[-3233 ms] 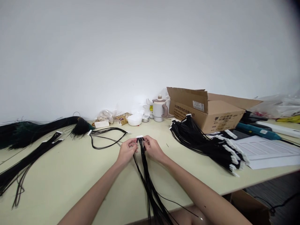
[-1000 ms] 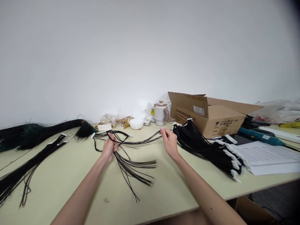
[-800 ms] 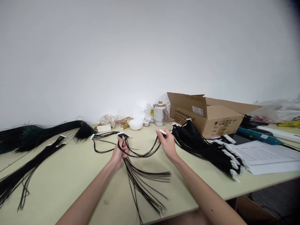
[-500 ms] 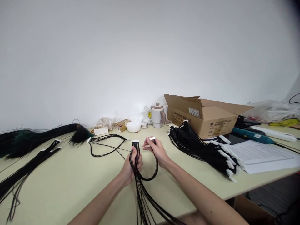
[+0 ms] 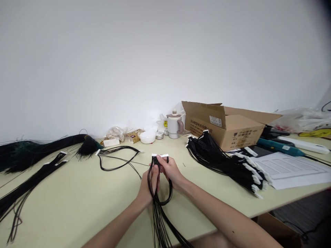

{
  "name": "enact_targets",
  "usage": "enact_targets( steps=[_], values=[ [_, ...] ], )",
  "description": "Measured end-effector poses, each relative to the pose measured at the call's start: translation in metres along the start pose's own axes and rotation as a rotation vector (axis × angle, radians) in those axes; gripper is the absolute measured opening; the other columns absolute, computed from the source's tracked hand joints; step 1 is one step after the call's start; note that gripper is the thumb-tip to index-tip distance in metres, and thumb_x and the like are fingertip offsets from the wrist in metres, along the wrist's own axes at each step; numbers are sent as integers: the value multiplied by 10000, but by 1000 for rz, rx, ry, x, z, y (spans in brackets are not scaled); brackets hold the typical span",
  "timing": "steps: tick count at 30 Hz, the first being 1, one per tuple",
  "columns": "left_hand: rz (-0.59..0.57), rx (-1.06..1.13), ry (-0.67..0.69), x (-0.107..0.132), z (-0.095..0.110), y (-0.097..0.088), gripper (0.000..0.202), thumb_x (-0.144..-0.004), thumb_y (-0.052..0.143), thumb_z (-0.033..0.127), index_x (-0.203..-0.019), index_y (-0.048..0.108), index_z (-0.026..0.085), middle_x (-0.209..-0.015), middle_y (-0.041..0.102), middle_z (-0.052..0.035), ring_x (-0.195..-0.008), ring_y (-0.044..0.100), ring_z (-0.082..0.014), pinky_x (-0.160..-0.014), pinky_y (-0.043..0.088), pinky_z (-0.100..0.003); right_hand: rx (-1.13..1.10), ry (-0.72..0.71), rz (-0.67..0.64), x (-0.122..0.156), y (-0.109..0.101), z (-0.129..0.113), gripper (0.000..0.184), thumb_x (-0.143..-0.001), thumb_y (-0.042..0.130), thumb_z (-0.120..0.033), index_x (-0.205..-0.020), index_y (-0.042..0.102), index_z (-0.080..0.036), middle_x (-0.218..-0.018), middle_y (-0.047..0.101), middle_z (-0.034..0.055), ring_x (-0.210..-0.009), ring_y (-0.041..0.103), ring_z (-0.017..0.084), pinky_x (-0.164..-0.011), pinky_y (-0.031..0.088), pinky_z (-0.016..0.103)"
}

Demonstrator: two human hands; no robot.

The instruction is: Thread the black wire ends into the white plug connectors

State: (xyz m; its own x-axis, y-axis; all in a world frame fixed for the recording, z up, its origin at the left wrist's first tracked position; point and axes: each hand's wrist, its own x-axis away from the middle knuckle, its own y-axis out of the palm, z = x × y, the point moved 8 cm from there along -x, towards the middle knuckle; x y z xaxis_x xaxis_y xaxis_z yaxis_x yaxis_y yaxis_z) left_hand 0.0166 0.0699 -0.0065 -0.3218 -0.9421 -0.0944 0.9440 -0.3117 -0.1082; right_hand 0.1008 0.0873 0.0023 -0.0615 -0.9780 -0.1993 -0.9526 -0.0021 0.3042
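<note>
Above the middle of the table, my left hand (image 5: 150, 184) is closed around a bundle of black wires, the wire harness (image 5: 163, 220), just below its white connectors (image 5: 159, 155). My right hand (image 5: 170, 170) pinches the harness's looped end at the connectors, its fingers touching the left hand's. The white connectors sit side by side at the top of both hands. One stretch of wire loops down between my wrists, while the other wires hang toward the table's front edge. Parts of the fingers are hidden behind the wires.
Another harness (image 5: 116, 168) lies looped on the table to the left, beyond which are black wire bundles (image 5: 31, 182). To the right, a pile of harnesses (image 5: 222, 165) rests before an open cardboard box (image 5: 240, 134). Behind stand a mug (image 5: 174, 125) and a white bowl (image 5: 147, 137).
My right hand has moved left and met my left hand, bringing its connector beside the other one. The left hand has shifted slightly right, still gripping the wires.
</note>
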Motion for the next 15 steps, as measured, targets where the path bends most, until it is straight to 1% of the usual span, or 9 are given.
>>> enact_targets(
  steps=[3, 5, 6, 8, 9, 11, 12, 13, 15],
  values=[
    [92, -265, 329, 7, 36, -15, 378, -769, 411, 481, -739, 599, 155, -689, 555, -45, -657, 492, -106, -634, 393, -220, -178, 33, 115, -4, -13, -1, 454, -579, 660, -544, -663, 535, -115, -596, 554, 15, -536, 522, 102, -527, 448, 228],
    [84, -317, 430, 11, 49, -17, 370, -770, 428, 454, -781, 649, 158, -768, 587, -59, -725, 511, -116, -705, 406, -233, -211, 66, 191, -5, -21, 0, 468, -534, 688, -533, -660, 522, -115, -594, 549, 8, -538, 527, 99, -548, 463, 233],
    [66, -279, 428, 11, 51, -18, 384, -772, 425, 456, -829, 658, 157, -815, 602, -67, -751, 527, -120, -727, 415, -239, -196, 82, 215, -5, -23, 1, 479, -520, 692, -537, -664, 517, -116, -584, 543, 3, -525, 523, 98, -533, 462, 232],
    [29, -67, 363, 6, 48, -19, 466, -794, 360, 485, -1047, 598, 174, -994, 601, -83, -857, 558, -133, -779, 435, -256, -140, 97, 225, -5, -24, 4, 500, -509, 683, -554, -689, 517, -118, -569, 533, -5, -489, 505, 93, -494, 453, 233],
    [19, 76, 327, 1, 44, -20, 517, -808, 308, 499, -1181, 502, 199, -1121, 557, -87, -947, 553, -139, -821, 436, -268, -118, 93, 215, -4, -22, 5, 503, -515, 676, -560, -701, 518, -120, -571, 533, -6, -482, 498, 91, -486, 452, 233],
    [47, 309, 298, -9, 39, -26, 578, -822, 237, 512, -1350, 222, 276, -1343, 366, -62, -1147, 457, -135, -931, 397, -285, -74, 72, 174, -4, -16, 7, 492, -543, 657, -563, -710, 517, -123, -589, 537, -4, -497, 493, 89, -480, 451, 228],
    [80, 343, 309, -14, 38, -31, 602, -819, 265, 505, -1368, 127, 303, -1402, 265, -40, -1224, 379, -124, -989, 351, -276, -42, 67, 140, -3, -12, 7, 483, -567, 639, -568, -704, 515, -122, -595, 535, -1, -512, 494, 91, -472, 447, 221],
    [136, 307, 318, -19, 36, -39, 632, -807, 333, 488, -1369, 95, 321, -1429, 197, -16, -1271, 308, -112, -1030, 302, -258, -7, 63, 97, -2, -7, 8, 475, -591, 620, -572, -697, 512, -122, -600, 533, 3, -527, 495, 94, -461, 440, 215],
    [231, 85, 361, -26, 38, -53, 669, -761, 477, 421, -1355, 192, 304, -1437, 168, 8, -1321, 190, -103, -1081, 194, -226, 89, 53, -17, 1, 4, 7, 463, -641, 576, -578, -684, 510, -121, -604, 524, 5, -537, 491, 95, -439, 420, 202]
  ],
)
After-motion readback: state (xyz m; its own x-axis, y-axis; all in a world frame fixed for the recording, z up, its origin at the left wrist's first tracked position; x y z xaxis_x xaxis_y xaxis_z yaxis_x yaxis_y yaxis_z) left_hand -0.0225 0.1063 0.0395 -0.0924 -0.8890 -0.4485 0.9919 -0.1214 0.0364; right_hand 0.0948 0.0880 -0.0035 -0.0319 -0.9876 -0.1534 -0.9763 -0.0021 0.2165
